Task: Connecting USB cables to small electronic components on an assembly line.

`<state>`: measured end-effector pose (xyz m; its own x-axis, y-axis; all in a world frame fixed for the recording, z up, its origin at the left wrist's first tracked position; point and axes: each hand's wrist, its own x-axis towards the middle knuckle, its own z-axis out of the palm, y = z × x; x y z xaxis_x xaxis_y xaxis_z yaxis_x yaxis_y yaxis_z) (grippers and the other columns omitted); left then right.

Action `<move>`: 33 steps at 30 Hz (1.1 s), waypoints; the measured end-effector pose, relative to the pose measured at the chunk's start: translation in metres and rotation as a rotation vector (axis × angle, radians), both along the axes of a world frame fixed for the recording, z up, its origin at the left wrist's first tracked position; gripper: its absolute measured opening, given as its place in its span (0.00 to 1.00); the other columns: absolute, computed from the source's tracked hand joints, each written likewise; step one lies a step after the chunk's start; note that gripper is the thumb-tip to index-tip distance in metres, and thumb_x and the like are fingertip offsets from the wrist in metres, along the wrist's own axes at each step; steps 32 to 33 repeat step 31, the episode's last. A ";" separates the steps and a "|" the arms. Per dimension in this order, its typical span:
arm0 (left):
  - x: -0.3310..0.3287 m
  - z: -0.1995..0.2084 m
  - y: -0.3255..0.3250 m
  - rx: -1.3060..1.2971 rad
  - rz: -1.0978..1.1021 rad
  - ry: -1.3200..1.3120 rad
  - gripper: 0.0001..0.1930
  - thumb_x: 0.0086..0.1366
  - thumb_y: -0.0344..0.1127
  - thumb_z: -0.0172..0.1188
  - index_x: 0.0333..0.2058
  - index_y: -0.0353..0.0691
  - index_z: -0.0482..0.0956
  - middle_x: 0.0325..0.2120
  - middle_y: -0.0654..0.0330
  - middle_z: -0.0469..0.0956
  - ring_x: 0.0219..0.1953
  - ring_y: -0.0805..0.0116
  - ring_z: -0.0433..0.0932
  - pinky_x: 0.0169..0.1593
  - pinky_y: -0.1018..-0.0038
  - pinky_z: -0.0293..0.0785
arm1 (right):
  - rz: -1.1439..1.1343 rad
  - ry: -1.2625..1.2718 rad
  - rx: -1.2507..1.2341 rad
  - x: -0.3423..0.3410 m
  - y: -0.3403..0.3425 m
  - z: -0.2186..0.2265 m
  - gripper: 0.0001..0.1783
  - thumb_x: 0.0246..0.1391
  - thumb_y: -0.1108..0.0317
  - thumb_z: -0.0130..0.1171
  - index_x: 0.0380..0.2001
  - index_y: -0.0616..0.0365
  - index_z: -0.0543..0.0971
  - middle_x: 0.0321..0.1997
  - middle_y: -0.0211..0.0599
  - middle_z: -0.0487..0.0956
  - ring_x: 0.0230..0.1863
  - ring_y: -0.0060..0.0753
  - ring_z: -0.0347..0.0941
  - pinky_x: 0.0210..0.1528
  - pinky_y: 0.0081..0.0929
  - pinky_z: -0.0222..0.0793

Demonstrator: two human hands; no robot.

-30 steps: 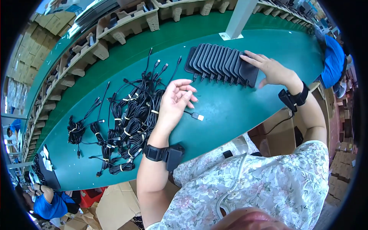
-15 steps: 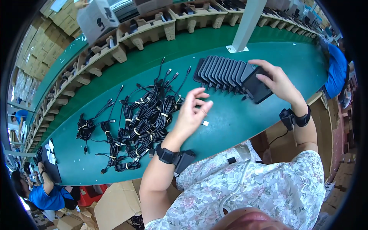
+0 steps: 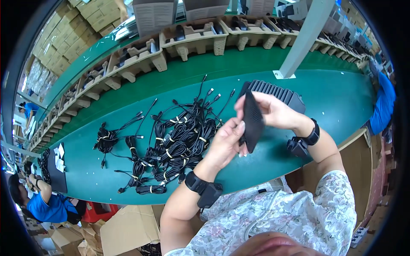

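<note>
Both hands hold a flat black rectangular device (image 3: 253, 121) above the green table, tilted nearly edge-on, with a dotted pattern on its face. My right hand (image 3: 275, 112) grips its upper part, fingers closed. At its lower left edge, my left hand (image 3: 227, 143) pinches it near a small dark part that is mostly hidden by the fingers. Behind my right hand stands a leaning row of similar black devices (image 3: 279, 93), partly covered. A heap of black cables (image 3: 173, 147), coiled and tied with pale bands, lies left of my left hand.
The green table (image 3: 85, 170) has a metal post (image 3: 304, 42) at its far edge. Beyond it runs a line of brown moulded trays (image 3: 194, 40) holding black parts. A person in blue (image 3: 51, 205) sits at the left end; another blue sleeve (image 3: 384, 106) shows at the right.
My right hand has brought the device left from the row and turned it up on edge. My left hand, empty before, has moved right and taken hold of it. The view has shifted.
</note>
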<state>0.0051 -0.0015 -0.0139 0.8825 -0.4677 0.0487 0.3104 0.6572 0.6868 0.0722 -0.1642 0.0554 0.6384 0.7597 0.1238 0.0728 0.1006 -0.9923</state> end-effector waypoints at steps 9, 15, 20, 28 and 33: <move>0.012 -0.017 0.008 0.290 0.201 0.052 0.14 0.68 0.42 0.43 0.44 0.39 0.65 0.28 0.59 0.72 0.25 0.75 0.71 0.27 0.82 0.67 | -1.181 -0.811 -0.315 0.246 -0.047 0.020 0.15 0.52 0.57 0.56 0.37 0.57 0.74 0.30 0.35 0.76 0.32 0.29 0.72 0.36 0.27 0.67; 0.012 -0.020 0.010 0.304 0.173 0.097 0.13 0.68 0.41 0.44 0.44 0.39 0.65 0.28 0.60 0.72 0.24 0.76 0.71 0.27 0.82 0.67 | -1.494 -0.715 -0.772 0.344 -0.069 0.014 0.24 0.52 0.50 0.51 0.45 0.56 0.73 0.45 0.49 0.75 0.48 0.54 0.70 0.47 0.40 0.66; 0.012 -0.023 0.013 0.293 0.164 0.121 0.12 0.68 0.40 0.44 0.43 0.39 0.65 0.28 0.60 0.72 0.24 0.76 0.71 0.27 0.82 0.66 | -1.305 -0.741 -0.921 0.405 -0.089 -0.018 0.23 0.53 0.52 0.50 0.46 0.55 0.73 0.48 0.51 0.73 0.51 0.52 0.69 0.51 0.40 0.65; 0.017 -0.025 0.014 0.330 0.164 0.091 0.12 0.67 0.40 0.44 0.43 0.40 0.65 0.28 0.60 0.72 0.24 0.76 0.72 0.27 0.82 0.67 | -0.708 -1.470 -1.753 0.422 -0.108 -0.046 0.16 0.47 0.60 0.53 0.29 0.64 0.79 0.38 0.49 0.78 0.40 0.52 0.74 0.44 0.40 0.70; 0.017 -0.020 0.007 0.324 0.111 0.068 0.11 0.67 0.40 0.45 0.44 0.41 0.65 0.29 0.60 0.72 0.25 0.75 0.73 0.27 0.82 0.67 | -1.232 -1.163 -1.449 0.449 -0.168 -0.041 0.15 0.35 0.62 0.63 0.27 0.61 0.81 0.38 0.50 0.78 0.39 0.49 0.76 0.44 0.37 0.71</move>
